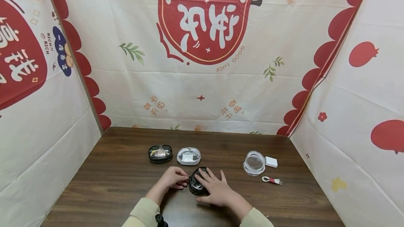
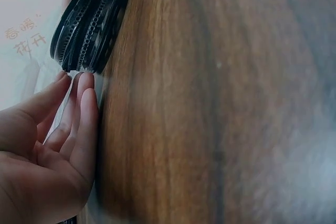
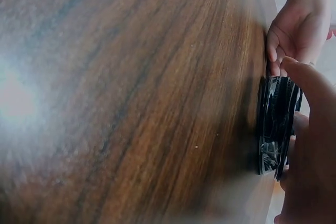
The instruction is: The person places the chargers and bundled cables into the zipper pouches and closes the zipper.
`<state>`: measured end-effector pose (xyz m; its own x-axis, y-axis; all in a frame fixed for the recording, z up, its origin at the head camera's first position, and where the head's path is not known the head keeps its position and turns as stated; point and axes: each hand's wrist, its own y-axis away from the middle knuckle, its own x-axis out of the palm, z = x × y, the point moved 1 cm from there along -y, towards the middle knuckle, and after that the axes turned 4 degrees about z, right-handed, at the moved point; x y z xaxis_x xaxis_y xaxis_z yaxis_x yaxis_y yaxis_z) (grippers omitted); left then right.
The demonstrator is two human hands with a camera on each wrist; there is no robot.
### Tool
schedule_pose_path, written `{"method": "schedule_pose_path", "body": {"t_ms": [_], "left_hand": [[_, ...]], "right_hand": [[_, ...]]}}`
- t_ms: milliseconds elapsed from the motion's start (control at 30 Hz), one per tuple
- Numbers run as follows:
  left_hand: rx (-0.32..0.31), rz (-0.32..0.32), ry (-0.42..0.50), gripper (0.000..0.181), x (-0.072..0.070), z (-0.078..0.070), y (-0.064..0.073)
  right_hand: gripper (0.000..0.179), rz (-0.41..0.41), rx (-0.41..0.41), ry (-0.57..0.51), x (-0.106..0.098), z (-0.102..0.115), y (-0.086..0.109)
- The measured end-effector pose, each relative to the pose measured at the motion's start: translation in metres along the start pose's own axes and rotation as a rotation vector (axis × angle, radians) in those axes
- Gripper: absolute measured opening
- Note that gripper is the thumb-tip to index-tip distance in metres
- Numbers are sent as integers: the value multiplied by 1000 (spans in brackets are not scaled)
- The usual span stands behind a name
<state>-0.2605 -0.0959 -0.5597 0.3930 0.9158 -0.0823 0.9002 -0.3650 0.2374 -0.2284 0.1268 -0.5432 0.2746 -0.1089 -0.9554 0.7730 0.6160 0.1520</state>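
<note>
A small oval clear pouch with black trim (image 1: 194, 185) lies on the table between the two hands. My right hand (image 1: 217, 189) rests on top of it with the fingers spread and fairly straight. At the pouch's left edge, my left hand (image 1: 175, 178) has thumb and fingertips drawn together, pinching at the zipper. The black zipper teeth (image 2: 90, 27) show along the pouch's side in the left wrist view. Any zipper pull is hidden by the fingertips. Dark contents show through the clear film, too unclear to name.
Behind stand another black-trimmed pouch (image 1: 160, 153) and a white-trimmed pouch (image 1: 188, 156), both with things inside. To the right lie a coiled white cable (image 1: 254, 163), a white charger block (image 1: 271, 162) and a short white cable with a red band (image 1: 271, 180). Printed cloth walls (image 1: 202, 80) surround the wooden table (image 1: 126, 171).
</note>
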Motion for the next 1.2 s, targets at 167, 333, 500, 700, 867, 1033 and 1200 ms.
{"method": "schedule_pose_path", "body": {"t_ms": [167,333,500,700,867,1033,1200], "left_hand": [[-2,67,-39,6,0,-3,-1],[-26,113,-43,8,1,-5,-1],[-39,130,-35,8,1,-6,0],[-41,147,-23,8,0,-7,2],[-47,153,-40,8,0,-6,4],[-42,153,-44,9,0,-4,5],[-39,147,-58,9,1,-4,7]], "right_hand": [[83,8,12,5,0,1,0],[82,11,30,2,0,1,1],[83,12,37,-4,1,0,1],[83,0,30,-16,4,-2,-1],[83,-9,24,-15,6,-3,-1],[83,-31,12,-6,10,-4,-1],[82,-20,8,-11,10,-4,-1]]}}
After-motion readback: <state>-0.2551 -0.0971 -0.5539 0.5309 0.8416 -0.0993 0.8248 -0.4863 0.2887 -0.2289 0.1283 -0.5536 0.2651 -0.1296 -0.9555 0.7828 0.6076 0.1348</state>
